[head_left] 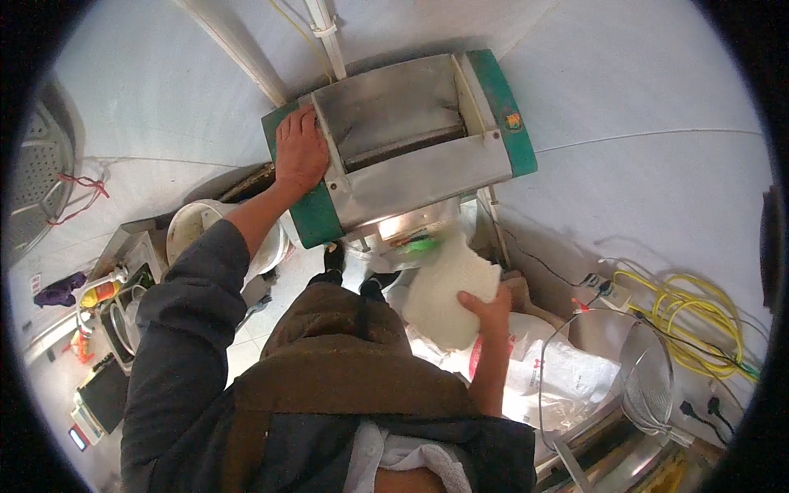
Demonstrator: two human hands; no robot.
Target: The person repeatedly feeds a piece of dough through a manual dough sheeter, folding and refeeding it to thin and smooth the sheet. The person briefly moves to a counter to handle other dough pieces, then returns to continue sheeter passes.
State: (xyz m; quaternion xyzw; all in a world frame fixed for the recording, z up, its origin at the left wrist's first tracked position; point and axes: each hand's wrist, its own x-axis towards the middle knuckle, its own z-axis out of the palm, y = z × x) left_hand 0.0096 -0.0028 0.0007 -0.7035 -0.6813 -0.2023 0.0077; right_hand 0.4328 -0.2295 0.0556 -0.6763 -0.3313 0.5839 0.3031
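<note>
A dough sheeter (427, 185) of bare metal with green side panels stands ahead of me, its hopper facing up. My left hand (302, 152) rests on its left green panel, beside the hopper wall, with the fingers laid over the top. Lower right of the machine, my right hand (491, 308) grips a thick, pale slab of dough (450, 292) by its right edge, the thumb lying on top. Part of the slab's far edge is blurred. Its underside and most of my right fingers are hidden.
A white bucket (193, 230) stands under my left forearm. At the right are white plastic sacks (567, 366), a wire strainer (647, 374), and a coiled yellow cable (694, 308) near a power strip (606, 289). A perforated metal plate (37, 177) hangs at the far left.
</note>
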